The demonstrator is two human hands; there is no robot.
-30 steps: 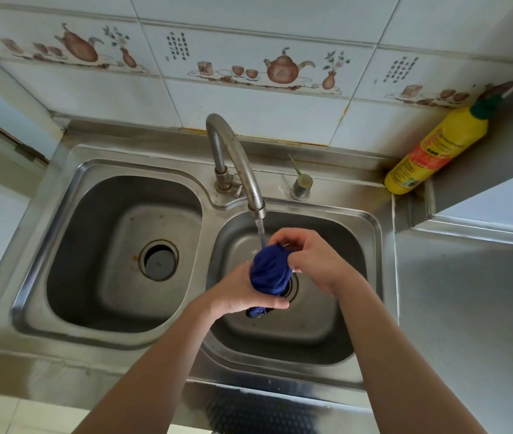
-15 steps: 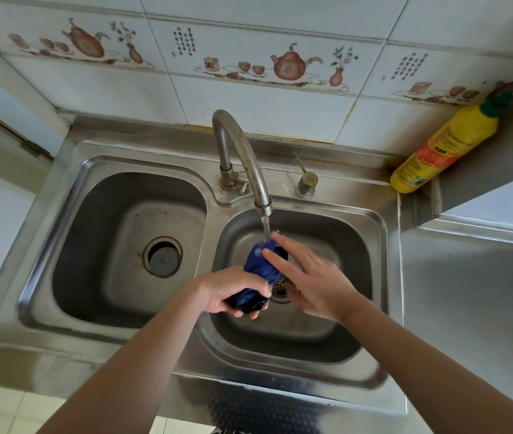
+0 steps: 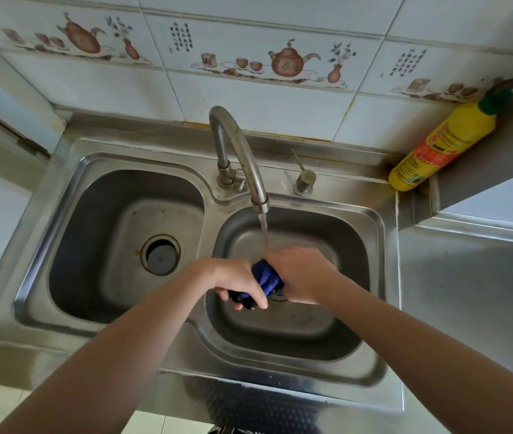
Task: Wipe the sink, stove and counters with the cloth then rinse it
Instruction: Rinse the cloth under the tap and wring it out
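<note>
A dark blue cloth is bunched up between both hands over the right basin of the steel double sink. My left hand grips its lower end and my right hand is closed over its upper end. Water runs from the curved faucet onto the cloth and my right hand. Most of the cloth is hidden by my fingers.
The left basin holds a dark drain plug. A yellow bottle with a green cap leans in the back right corner. A small soap-dispenser knob sits behind the right basin. Grey counter lies to the right.
My right hand, spread open beside the cloth half a second ago, has closed over its top again. The left hand has kept its grip throughout.
</note>
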